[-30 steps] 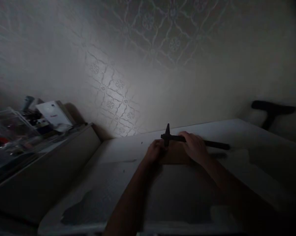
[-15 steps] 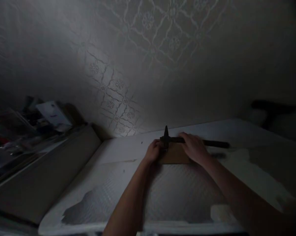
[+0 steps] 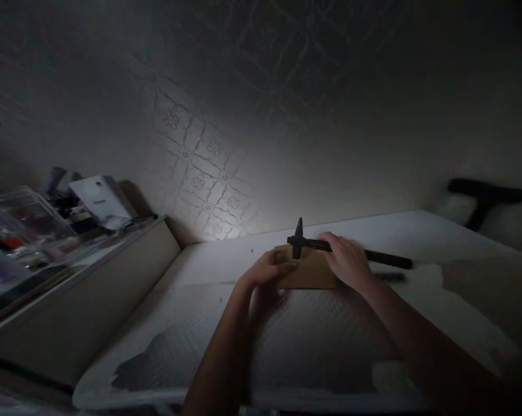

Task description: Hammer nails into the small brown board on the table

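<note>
In the head view, my right hand [image 3: 347, 260] is wrapped around the dark handle of a hammer [image 3: 388, 258]. The hammer's head is upright over a flat brown board [image 3: 313, 274], its pointed end up and its blunt end down. My left hand [image 3: 267, 268] lies at the board's left side, thumb and fingers drawn together close below the hammer head. Whatever is between those fingertips is too small and dark to make out. The board lies flat on a white table [image 3: 213, 266].
On the left, a shelf unit [image 3: 126, 277] carries a white box [image 3: 98, 199], a clear plastic case [image 3: 30, 214] and other clutter. A patterned wall [image 3: 261, 144] rises behind the table. A dark T-shaped object [image 3: 486, 196] stands at the right. A small dark object [image 3: 391, 277] lies beyond my right wrist.
My left hand has shifted lower and its fingers now lie more over the board. The hammer head stands slightly further right and a bit higher. The view has shifted slightly.
</note>
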`<state>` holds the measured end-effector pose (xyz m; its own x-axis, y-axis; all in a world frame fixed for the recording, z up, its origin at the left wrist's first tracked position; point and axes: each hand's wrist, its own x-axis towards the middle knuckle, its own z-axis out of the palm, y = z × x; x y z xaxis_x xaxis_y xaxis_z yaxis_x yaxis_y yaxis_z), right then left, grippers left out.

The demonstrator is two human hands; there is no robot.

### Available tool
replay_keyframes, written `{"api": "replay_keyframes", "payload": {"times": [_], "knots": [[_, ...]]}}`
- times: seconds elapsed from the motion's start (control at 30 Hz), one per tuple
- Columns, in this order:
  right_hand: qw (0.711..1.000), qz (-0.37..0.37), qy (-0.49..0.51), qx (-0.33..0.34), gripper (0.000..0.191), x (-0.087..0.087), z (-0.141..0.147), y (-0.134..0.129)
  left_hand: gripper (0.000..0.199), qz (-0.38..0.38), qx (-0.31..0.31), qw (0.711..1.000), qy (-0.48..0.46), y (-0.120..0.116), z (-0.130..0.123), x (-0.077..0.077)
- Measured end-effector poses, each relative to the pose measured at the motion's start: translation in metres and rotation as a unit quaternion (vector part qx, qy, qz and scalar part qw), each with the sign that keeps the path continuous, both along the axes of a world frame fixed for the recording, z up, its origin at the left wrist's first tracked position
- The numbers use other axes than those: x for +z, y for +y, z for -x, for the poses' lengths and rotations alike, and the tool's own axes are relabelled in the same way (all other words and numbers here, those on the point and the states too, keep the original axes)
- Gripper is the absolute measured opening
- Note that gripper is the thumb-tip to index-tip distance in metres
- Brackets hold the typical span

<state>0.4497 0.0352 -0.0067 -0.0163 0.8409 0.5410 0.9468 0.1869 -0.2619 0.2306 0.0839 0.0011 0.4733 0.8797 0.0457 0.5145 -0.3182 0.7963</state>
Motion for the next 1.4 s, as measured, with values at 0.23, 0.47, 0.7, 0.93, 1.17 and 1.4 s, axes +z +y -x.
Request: {"api": "replay_keyframes", "payload": {"times": [0.23,0.47,0.7,0.93,1.17,1.4], "knots": [[1.0,-0.008,-0.017,-0.006,0.027,-0.003,0.001,0.0,0.119,0.004,-0.013,0.944,0.331,-0.017,-0.001,0.007],[1.0,0.0,-0.023,-0.011,0.024,-0.004,0.0,0.001,0.117,-0.011,-0.011,0.919,0.395,-0.018,-0.006,0.003],[0.999,0.008,-0.019,-0.028,0.022,-0.006,0.0,0.003,0.117,-0.006,-0.005,0.92,0.392,-0.022,-0.009,0.006],[0.999,0.017,-0.016,-0.035,0.023,-0.006,0.0,0.003,0.115,-0.014,-0.004,0.921,0.39,-0.021,-0.01,0.004],[0.999,0.026,-0.009,-0.03,0.022,-0.004,0.002,0.002,0.111,-0.018,-0.004,0.918,0.396,-0.021,-0.01,0.004],[0.998,0.047,-0.003,-0.029,0.022,-0.005,0.002,0.002,0.115,-0.017,-0.002,0.92,0.392,-0.022,-0.01,0.004]]}}
